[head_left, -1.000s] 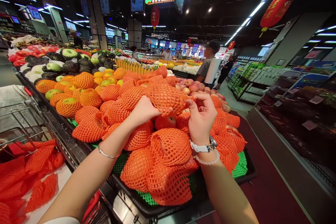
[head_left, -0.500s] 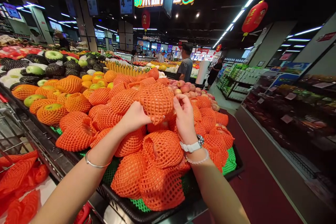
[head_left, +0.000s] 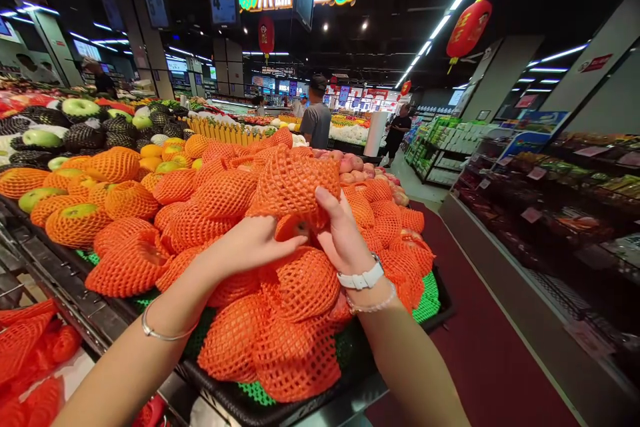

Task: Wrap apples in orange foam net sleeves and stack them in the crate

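Both my hands are at a fruit in an orange foam net (head_left: 295, 180), raised just over the pile of likewise netted fruit (head_left: 307, 283). My right hand (head_left: 343, 233) is closed on its right side, thumb pressed on the net. My left hand (head_left: 255, 243) bears its lower left side; the thumb is stretched out to the right and the fingers are hidden behind the net. Between the hands, a bare reddish patch of fruit (head_left: 294, 227) shows below the net; whether it belongs to the held one I cannot tell.
A black display tray (head_left: 240, 407) with green matting holds the pile. Pink apples (head_left: 350, 163) lie behind, green and black-netted fruit (head_left: 85, 137) at left. A metal cart with red bags (head_left: 35, 360) stands lower left, shelves (head_left: 540, 213) at right. A person (head_left: 316, 113) stands beyond.
My right hand has turned and gripped the netted fruit with the thumb on its front. The left thumb has swung out from the net. The view has shifted slightly right.
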